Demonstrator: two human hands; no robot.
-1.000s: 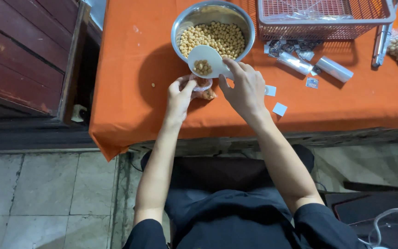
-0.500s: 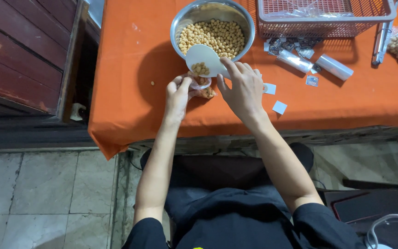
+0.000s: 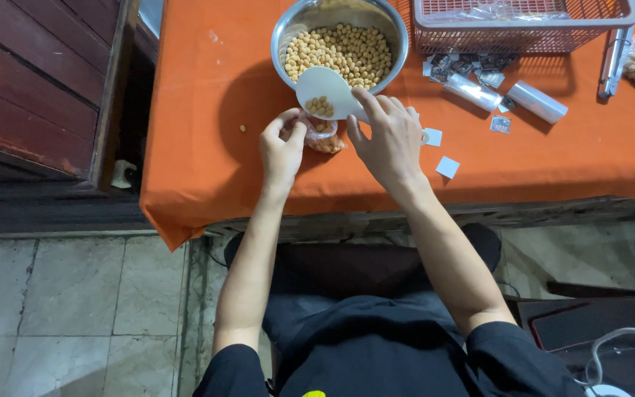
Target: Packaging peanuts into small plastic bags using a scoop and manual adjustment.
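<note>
Over the bag (image 3: 320, 134), fewer scooped beans (image 3: 320, 106)

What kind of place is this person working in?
Probably a small home or shop snack-packing spot, not a factory: an orange-clothed table on a tiled floor, a steel bowl of small round snacks, and the hands filling a little clear bag with a white scoop.

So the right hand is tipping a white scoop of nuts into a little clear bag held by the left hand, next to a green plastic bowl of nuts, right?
Not quite: the bowl is shiny metal, not green plastic, as the head view shows. The rest holds: the right hand tips a white scoop of nuts over the little clear bag that the left hand holds open.
</note>
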